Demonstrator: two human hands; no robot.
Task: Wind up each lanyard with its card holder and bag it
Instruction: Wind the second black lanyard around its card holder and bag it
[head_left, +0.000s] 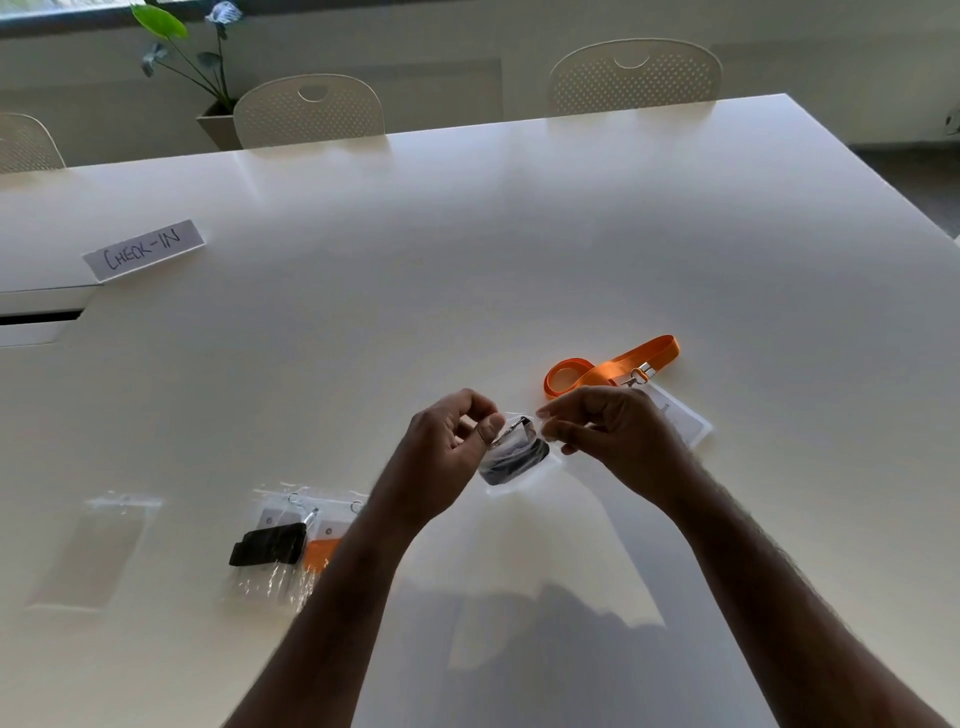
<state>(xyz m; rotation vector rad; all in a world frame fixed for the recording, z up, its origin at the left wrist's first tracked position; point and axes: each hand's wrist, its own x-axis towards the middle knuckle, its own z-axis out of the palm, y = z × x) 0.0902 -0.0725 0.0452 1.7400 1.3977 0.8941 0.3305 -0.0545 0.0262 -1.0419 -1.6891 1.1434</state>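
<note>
1. Across the whole view a white table is spread, with a "CHECK-IN" label lying at ten o'clock.
2. At center, a clear bag holding a wound black lanyard is pinched at its top corners by the left hand and the right hand.
3. At two o'clock of the hands, an orange lanyard lies unwound, clipped to its card holder.
4. At eight o'clock, two filled bags are laid overlapping, with an empty bag beyond.

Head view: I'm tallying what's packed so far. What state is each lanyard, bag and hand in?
Small clear plastic bag: held up, black wound lanyard inside.
Left hand: pinches bag's top.
Right hand: pinches bag's top.
Orange ribbon lanyard: unwound, unbagged.
Two filled clear bags: lying flat.
Flat clear bag: looks empty.
</note>
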